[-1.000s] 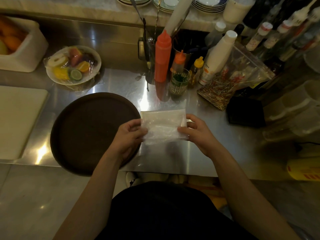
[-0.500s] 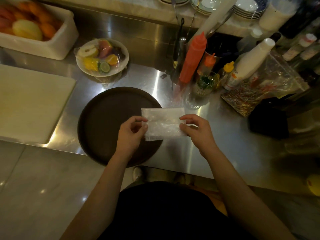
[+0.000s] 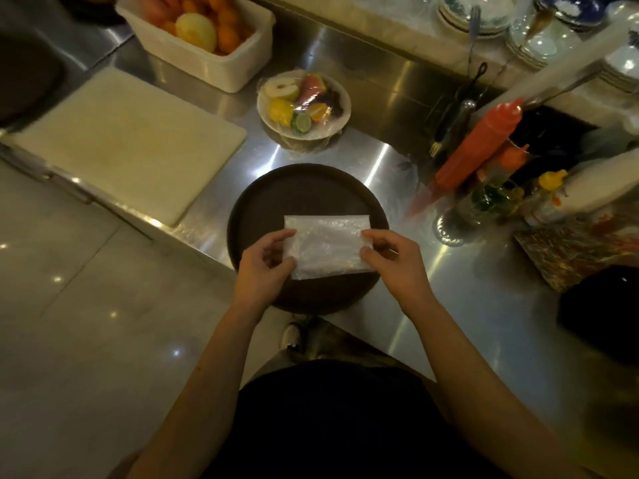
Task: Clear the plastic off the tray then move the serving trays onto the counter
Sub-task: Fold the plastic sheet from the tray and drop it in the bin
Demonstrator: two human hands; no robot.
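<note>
A round dark brown serving tray (image 3: 304, 188) lies on the steel counter (image 3: 390, 160), its near edge hanging over the counter's front. Above the tray's middle I hold a folded rectangle of clear plastic (image 3: 326, 245). My left hand (image 3: 268, 267) pinches its left edge and my right hand (image 3: 394, 261) pinches its right edge. The plastic is held flat between them.
A white cutting board (image 3: 128, 143) lies to the left. A plate of wrapped cut fruit (image 3: 304, 105) and a white tub of fruit (image 3: 197, 32) stand behind. Sauce bottles (image 3: 480, 143), a glass and plastic bags crowd the right. Stacked plates sit on the back ledge.
The view swung left and down. The plastic was held over the counter right of the tray; now both hands hold it over the tray's middle.
</note>
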